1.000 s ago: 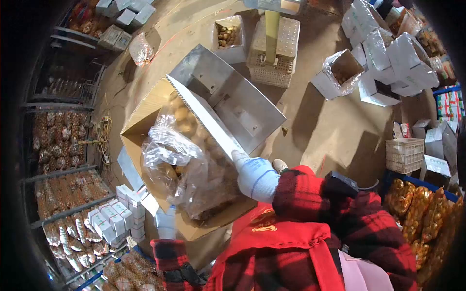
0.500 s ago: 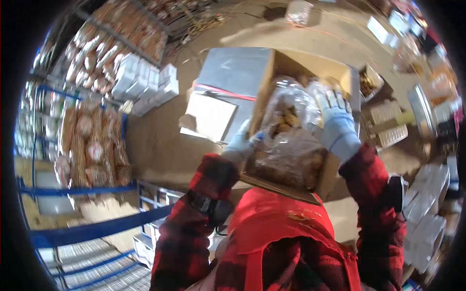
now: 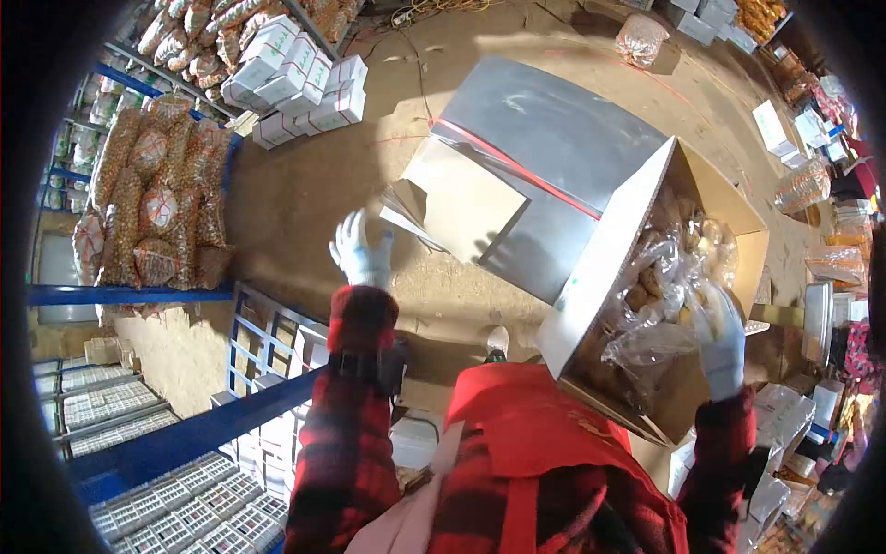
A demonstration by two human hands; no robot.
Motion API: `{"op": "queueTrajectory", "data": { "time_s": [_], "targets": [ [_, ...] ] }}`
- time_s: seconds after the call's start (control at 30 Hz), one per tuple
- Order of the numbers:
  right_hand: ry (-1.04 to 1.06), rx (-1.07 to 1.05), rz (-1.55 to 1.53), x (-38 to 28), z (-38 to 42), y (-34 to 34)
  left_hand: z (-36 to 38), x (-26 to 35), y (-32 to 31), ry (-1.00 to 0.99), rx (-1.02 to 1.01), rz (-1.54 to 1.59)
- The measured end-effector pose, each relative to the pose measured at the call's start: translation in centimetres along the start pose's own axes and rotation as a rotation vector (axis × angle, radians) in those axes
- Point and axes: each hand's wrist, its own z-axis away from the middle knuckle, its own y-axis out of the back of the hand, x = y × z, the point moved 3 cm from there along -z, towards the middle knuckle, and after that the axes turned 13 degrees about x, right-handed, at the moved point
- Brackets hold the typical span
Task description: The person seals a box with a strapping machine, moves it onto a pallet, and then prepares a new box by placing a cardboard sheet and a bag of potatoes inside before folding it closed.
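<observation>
An open cardboard box [image 3: 591,309] with white outer sides stands at the right, tilted in view. Inside it lies a clear plastic bag [image 3: 651,337] around lumpy yellow-brown pieces, whose kind I cannot make out. My right hand [image 3: 723,346], in a pale blue glove, rests against the bag at the box's right side, fingers stretched out and slightly blurred. My left hand [image 3: 363,254], also gloved, is raised in the air with fingers spread, holding nothing. Nearest to it are folded cardboard sheets [image 3: 461,198], lying on a grey surface [image 3: 554,125] with a red band.
Full mesh sacks [image 3: 157,198] are stacked at the left beside a blue rack beam [image 3: 185,443]. White cartons [image 3: 295,78] stand at the upper left. Grey crates [image 3: 194,508] sit at the lower left. More sacks and boxes line the right edge, and a bagged bundle [image 3: 640,40] stands at the back.
My left hand has let go of the box's left side and moved left, its fingers now spread. The box now appears farther right, and the right hand is lower along the bag.
</observation>
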Motion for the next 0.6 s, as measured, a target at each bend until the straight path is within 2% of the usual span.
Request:
{"op": "queueTrajectory", "data": {
  "time_s": [0.07, 0.1, 0.17, 0.23, 0.3, 0.37, 0.4, 0.43, 0.5, 0.57, 0.6],
  "targets": [
    [-0.018, 0.035, -0.060, 0.3, 2.9, 0.0, -2.8, 2.2, -1.3, 0.022, -0.066, -0.170],
    [-0.028, 0.060, -0.089, 0.3, 3.9, 0.0, -3.8, 2.8, -2.7, -0.001, -0.161, -0.214],
    [-0.204, 0.018, -0.143, -0.8, 5.1, 0.3, -4.9, 6.1, -4.8, -0.054, -0.304, -0.289],
    [-0.335, 0.019, -0.193, -1.3, 6.3, 0.4, -4.1, 7.8, -9.1, -0.138, -0.373, -0.162],
    [-0.418, 0.073, -0.242, -1.1, 7.6, -0.3, -3.8, 9.7, -12.7, -0.030, -0.433, -0.086],
    [-0.426, 0.007, -0.195, -1.2, 8.4, -0.3, -4.5, 10.6, -15.3, 0.361, -0.560, 0.098],
    [-0.391, -0.017, -0.124, -1.7, 8.5, -0.2, -4.5, 10.4, -17.0, 0.336, -0.473, 0.153],
    [-0.350, -0.045, -0.055, -2.3, 8.3, -0.1, -4.3, 10.1, -17.8, 0.223, -0.444, 0.092],
    [-0.370, -0.055, -0.030, -3.4, 7.7, 0.7, -5.3, 9.9, -14.9, 0.006, -0.377, -0.049],
    [-0.396, -0.039, -0.021, -3.8, 7.7, 0.9, -6.9, 6.4, -12.5, -0.032, -0.142, -0.207],
    [-0.406, -0.045, -0.025, -2.8, 8.3, 1.0, -8.2, 6.2, -10.3, 0.011, -0.188, -0.312]
  ]
}}
